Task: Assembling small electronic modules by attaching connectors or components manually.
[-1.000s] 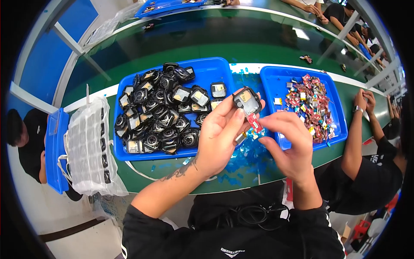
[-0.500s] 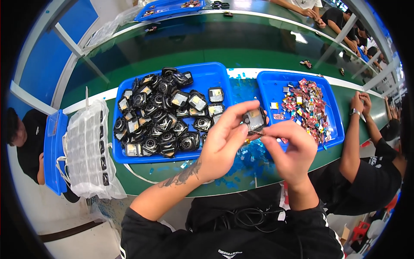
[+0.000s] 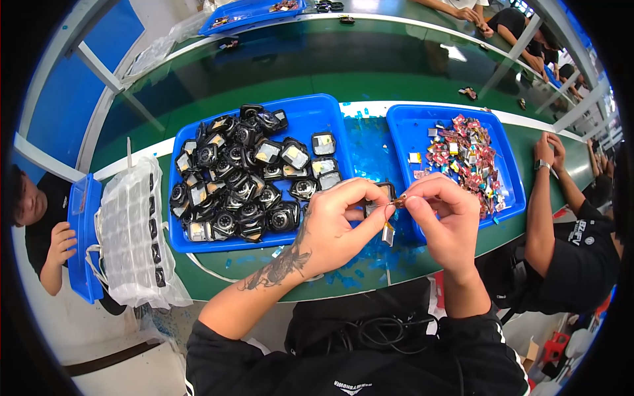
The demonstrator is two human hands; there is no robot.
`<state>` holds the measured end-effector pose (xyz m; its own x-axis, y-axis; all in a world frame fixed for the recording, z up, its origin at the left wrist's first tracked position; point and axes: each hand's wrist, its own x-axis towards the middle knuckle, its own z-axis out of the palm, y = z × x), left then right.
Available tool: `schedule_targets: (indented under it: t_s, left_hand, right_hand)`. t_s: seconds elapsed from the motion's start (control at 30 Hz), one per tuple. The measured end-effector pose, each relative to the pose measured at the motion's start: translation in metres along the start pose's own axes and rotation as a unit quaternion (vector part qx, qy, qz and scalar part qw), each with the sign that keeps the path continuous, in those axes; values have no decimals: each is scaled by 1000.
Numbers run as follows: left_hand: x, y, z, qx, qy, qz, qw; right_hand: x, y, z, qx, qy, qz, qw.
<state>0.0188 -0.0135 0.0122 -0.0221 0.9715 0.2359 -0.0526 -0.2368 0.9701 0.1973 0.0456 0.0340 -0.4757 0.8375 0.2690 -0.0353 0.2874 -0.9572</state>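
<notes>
Head view: a green surface runs out of sight behind the arms. On it sits a blue left tray heaped with black watch cases, its near right corner hidden by the left hand. A smaller right tray carries jumbled little boards, too small to tell one from another; the right hand covers its near left corner. Between the trays, the left grip is narrow around one watch case, mostly masked by fingers. The right grip pinches a small dark part, hard to make out. Just below hangs a silver piece, its upper attachment unclear.
</notes>
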Motion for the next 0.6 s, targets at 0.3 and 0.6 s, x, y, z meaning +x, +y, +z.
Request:
schedule_targets:
  t_s: [0.3,0.6]
  left_hand:
    - [-1,6,4,-44,-7,-3,999]
    - [-5,-4,11,-119,18,12,993]
  right_hand:
    - [-1,4,16,-15,60,-12,998]
    - [-8,15,29,-89,117,-78,986]
